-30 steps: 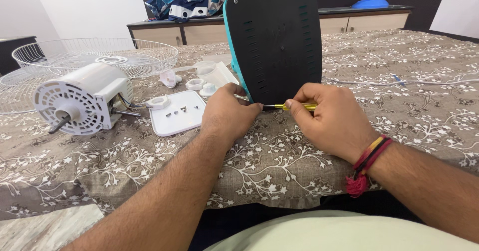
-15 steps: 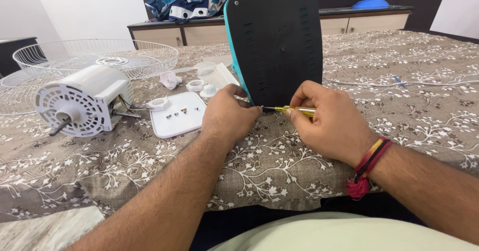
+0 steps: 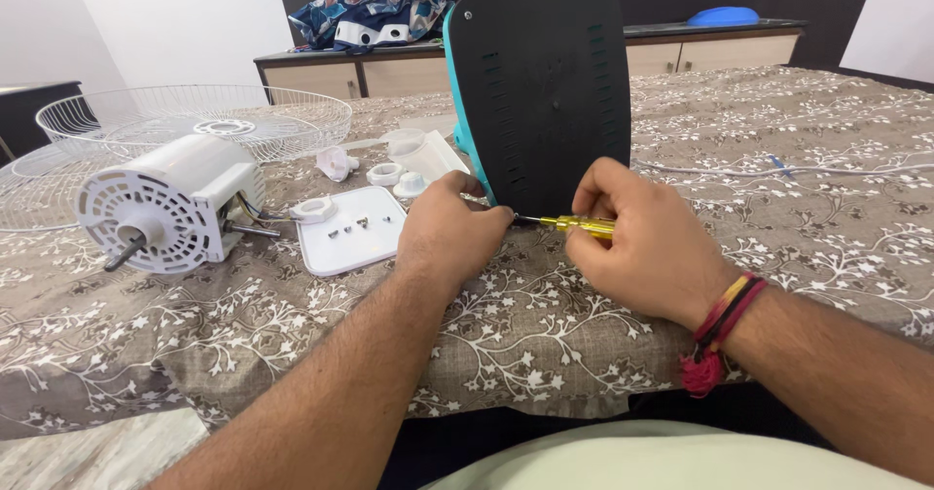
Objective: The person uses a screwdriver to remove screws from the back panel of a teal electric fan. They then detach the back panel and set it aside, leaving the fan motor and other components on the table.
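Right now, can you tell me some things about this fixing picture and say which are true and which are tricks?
1. The right hand holds a yellow-handled screwdriver. True.
2. The black panel lies flat on the table. False: it stands upright on its edge, steadied by the left hand.
3. Small screws lie on a white plate. True.
4. The white motor sits to the right of the panel. False: it is off to the left, in front of the wire fan guard.
5. The right wrist is bare. False: it wears red and yellow thread bands.
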